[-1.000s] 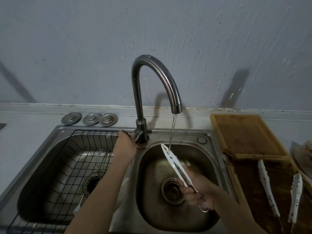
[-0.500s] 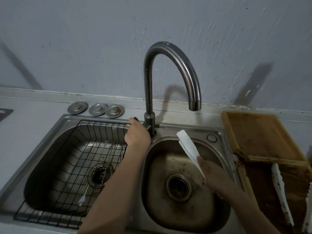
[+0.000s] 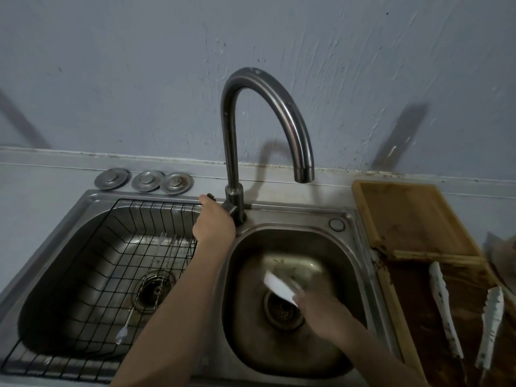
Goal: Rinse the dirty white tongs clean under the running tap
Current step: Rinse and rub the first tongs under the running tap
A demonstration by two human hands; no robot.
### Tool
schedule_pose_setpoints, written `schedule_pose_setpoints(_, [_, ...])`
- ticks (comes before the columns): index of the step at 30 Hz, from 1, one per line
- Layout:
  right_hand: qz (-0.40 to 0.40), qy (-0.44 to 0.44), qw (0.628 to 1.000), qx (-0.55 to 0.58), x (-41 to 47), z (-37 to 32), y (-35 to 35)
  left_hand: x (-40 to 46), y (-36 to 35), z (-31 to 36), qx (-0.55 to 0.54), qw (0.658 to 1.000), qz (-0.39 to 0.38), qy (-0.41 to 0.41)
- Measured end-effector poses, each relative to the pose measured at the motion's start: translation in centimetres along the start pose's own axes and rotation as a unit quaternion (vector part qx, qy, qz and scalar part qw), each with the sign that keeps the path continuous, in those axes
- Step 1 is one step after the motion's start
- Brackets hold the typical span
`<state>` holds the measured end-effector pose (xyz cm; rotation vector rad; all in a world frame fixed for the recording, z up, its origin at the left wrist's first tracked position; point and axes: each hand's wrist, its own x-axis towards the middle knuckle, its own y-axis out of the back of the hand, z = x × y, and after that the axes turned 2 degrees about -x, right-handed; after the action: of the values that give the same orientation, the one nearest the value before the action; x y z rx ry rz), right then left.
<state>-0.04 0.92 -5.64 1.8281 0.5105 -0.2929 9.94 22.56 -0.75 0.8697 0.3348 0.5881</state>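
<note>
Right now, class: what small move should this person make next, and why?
Probably turn the tap handle back on with the left hand, which already rests on it. No water falls from the spout, and the right hand holds the white tongs low in the right basin, away from the spout.

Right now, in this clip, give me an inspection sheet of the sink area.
Surface: grey counter; right sink basin wet and stained.
Job's things: white tongs blurred, over the drain; tap spout shows no water.
Clutter: wire rack with utensils in the left basin; three metal plugs; two dirty white tongs on a wooden tray.
Hands: left hand on the tap handle; right hand grips the tongs.
Cables: nothing seen.
Surroundings: scuffed grey wall.
</note>
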Motion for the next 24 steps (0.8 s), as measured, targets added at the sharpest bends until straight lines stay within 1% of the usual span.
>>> schedule_pose_setpoints(1, [-0.062, 0.018, 0.996, -0.059, -0.2, 0.2, -0.3, 0.0, 0.0, 0.0, -0.007, 1.0, -0.002, 0.001])
schedule_pose_setpoints(2, [-0.067, 0.03, 0.993, -0.09, -0.4, 0.4, -0.7, 0.0, 0.1, 0.0, -0.011, 1.0, -0.006, 0.001])
schedule_pose_setpoints(4, [-0.009, 0.034, 0.996, -0.078, -0.9, 0.7, -0.7, 0.0, 0.1, -0.1, -0.029, 1.0, -0.007, 0.002])
schedule_pose_setpoints(5, [0.011, 0.04, 0.996, -0.079, -0.8, 0.9, -0.6, -0.2, 0.1, -0.3, -0.054, 0.998, -0.009, 0.004])
schedule_pose_setpoints(6, [0.025, 0.024, 0.998, -0.055, -0.8, 1.1, -0.2, -0.6, 0.0, -0.5, -0.086, 0.996, -0.014, 0.005])
schedule_pose_setpoints(8, [0.042, -0.038, 0.997, 0.052, -1.0, 2.0, 0.8, -1.8, -0.8, -0.8, -0.144, 0.989, -0.034, -0.003])
schedule_pose_setpoints(9, [0.051, -0.05, 0.993, 0.096, -1.2, 2.4, 1.3, -2.7, -1.3, -1.0, -0.169, 0.984, -0.05, -0.001])
schedule_pose_setpoints(11, [0.055, -0.031, 0.988, 0.141, -1.6, 3.7, 2.6, -4.6, -3.1, -1.1, -0.181, 0.978, -0.101, -0.005])
schedule_pose_setpoints(13, [0.065, -0.001, 0.977, 0.205, -2.2, 5.2, 4.4, -6.3, -4.7, -0.5, -0.15, 0.976, -0.153, -0.029])
schedule_pose_setpoints(15, [0.095, 0.012, 0.96, 0.263, -2.7, 7.0, 6.4, -8.0, -6.3, 1.1, -0.182, 0.961, -0.201, -0.052])
schedule_pose_setpoints(17, [0.124, 0.001, 0.94, 0.319, -3.1, 9.0, 8.5, -9.1, -7.2, 3.2, -0.2, 0.947, -0.231, -0.095])
schedule_pose_setpoints(18, [0.136, -0.009, 0.933, 0.332, -3.3, 9.9, 9.5, -9.5, -7.5, 4.2, -0.183, 0.943, -0.243, -0.137])
schedule_pose_setpoints(20, [0.17, -0.026, 0.929, 0.327, -3.4, 12.3, 11.3, -10.2, -8.3, 6.6, -0.126, 0.918, -0.286, -0.242])
schedule_pose_setpoints(22, [0.19, -0.035, 0.932, 0.307, -2.9, 14.6, 12.8, -10.8, -9.1, 9.0, -0.059, 0.883, -0.322, -0.336])
schedule_pose_setpoints(24, [0.201, -0.063, 0.939, 0.273, -1.7, 16.7, 13.6, -11.2, -10.1, 11.3, -0.007, 0.854, -0.332, -0.4])
